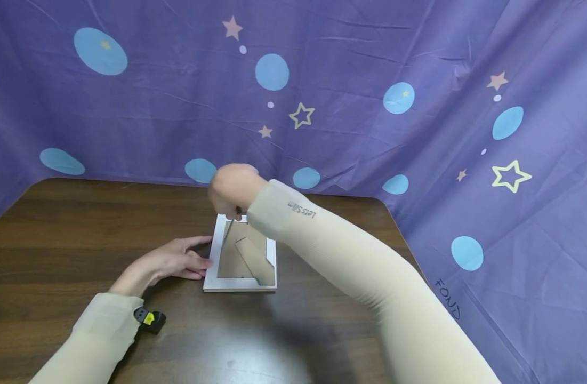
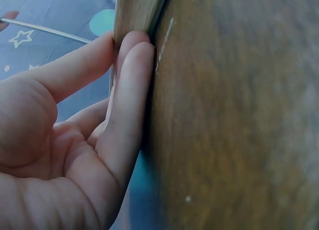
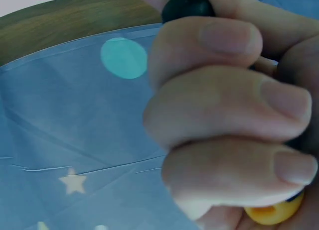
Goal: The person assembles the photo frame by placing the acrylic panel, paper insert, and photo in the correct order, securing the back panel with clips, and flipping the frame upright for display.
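Observation:
A white picture frame lies on the table with its brown backing board facing up. A stand flap is set in the board. My left hand presses its fingertips against the frame's left side; in the left wrist view the fingers touch the wooden edge. Over the frame's far end, my right hand grips a screwdriver with a black and yellow handle. Its thin metal shaft slants down toward the inner left border. Whether the tip touches cannot be seen.
The brown wooden table has rounded far corners. A purple curtain with stars and blue dots hangs behind it and along the right side. A black strap device sits at the left wrist.

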`<state>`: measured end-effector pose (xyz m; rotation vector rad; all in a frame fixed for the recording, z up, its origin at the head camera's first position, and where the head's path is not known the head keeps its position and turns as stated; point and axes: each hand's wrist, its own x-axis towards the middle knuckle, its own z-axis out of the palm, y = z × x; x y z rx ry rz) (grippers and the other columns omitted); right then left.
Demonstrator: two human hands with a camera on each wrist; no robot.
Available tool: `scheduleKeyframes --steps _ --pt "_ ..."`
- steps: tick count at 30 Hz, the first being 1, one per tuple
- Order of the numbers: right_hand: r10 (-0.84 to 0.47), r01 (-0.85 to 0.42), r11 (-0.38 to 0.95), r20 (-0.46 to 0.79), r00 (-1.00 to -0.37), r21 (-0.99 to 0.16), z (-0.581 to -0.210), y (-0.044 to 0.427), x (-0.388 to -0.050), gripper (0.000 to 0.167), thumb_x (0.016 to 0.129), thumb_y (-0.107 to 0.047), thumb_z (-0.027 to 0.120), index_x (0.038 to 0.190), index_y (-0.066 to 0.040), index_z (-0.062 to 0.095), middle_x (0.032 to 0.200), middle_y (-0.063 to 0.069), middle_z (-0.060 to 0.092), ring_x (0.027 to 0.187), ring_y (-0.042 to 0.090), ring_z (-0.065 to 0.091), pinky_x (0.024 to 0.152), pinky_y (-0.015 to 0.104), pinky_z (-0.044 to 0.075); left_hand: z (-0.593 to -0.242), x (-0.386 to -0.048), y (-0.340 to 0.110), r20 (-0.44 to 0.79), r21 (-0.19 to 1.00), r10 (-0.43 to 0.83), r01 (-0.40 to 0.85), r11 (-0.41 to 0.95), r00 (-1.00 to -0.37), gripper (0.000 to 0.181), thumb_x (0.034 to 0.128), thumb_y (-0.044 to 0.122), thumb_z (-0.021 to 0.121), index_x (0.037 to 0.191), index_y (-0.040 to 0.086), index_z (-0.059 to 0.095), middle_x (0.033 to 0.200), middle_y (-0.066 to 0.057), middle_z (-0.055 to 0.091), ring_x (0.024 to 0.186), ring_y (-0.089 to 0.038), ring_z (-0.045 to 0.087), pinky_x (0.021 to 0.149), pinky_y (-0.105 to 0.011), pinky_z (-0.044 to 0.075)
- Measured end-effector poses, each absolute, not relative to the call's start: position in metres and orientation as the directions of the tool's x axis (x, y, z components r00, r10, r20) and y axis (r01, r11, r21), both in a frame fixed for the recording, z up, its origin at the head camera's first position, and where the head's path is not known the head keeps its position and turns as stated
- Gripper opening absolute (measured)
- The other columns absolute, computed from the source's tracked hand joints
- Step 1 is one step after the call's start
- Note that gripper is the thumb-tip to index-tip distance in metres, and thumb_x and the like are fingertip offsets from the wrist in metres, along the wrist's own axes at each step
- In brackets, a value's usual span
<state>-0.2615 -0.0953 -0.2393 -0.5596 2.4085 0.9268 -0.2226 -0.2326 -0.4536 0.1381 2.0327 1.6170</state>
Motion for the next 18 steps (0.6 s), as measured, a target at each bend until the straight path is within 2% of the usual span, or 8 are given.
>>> scheduleKeyframes --steps 4,7,10,18 --pt "-0.238 -0.595 0.685 -0.642 -0.729 0.421 -0.244 -0.073 -0.277 0.013 0.099 -0.027 0.071 0.087 -0.024 0.070 0.065 -0.011 0.054 0.056 0.003 0.051 0.058 0.019 0.048 -0.454 -0.222 -0.232 -0.335 0.935 0.404 -0.248 0.253 -0.851 0.091 0.0996 0.005 0.072 0.166 -0.008 0.011 0.101 -0.017 0.073 0.090 -0.020 0.073 0.084 -0.034 0.067" --pt "-0.256 -0.602 0.722 -0.676 -0.691 0.341 -0.245 -0.060 -0.285 0.017 0.100 -0.029 0.070 0.084 -0.023 0.066 0.059 -0.009 0.052 0.049 0.003 0.048 0.048 0.015 0.044 -0.453 -0.221 -0.232 -0.331 0.937 0.405 -0.245 0.249 -0.852 0.091 0.0996 0.004 0.072 0.166 -0.008 0.011 0.100 -0.017 0.072 0.089 -0.019 0.072 0.083 -0.034 0.067" --pt "-0.261 -0.588 0.752 -0.685 -0.680 0.297 -0.245 -0.054 -0.288 0.018 0.100 -0.029 0.070 0.084 -0.022 0.064 0.061 -0.008 0.053 0.049 0.003 0.048 0.045 0.016 0.042 -0.453 -0.221 -0.232 -0.325 0.939 0.408 -0.240 0.248 -0.853 0.091 0.0999 0.004 0.072 0.166 -0.008 0.011 0.100 -0.017 0.073 0.089 -0.019 0.073 0.084 -0.034 0.067" --pt "-0.255 -0.569 0.779 -0.694 -0.674 0.266 -0.246 -0.052 -0.289 0.014 0.101 -0.030 0.069 0.090 -0.022 0.068 0.062 -0.008 0.053 0.049 0.004 0.048 0.045 0.016 0.041 -0.455 -0.222 -0.232 -0.318 0.941 0.411 -0.233 0.244 -0.854 0.091 0.0995 0.005 0.072 0.166 -0.008 0.011 0.100 -0.017 0.073 0.089 -0.019 0.073 0.084 -0.034 0.067"
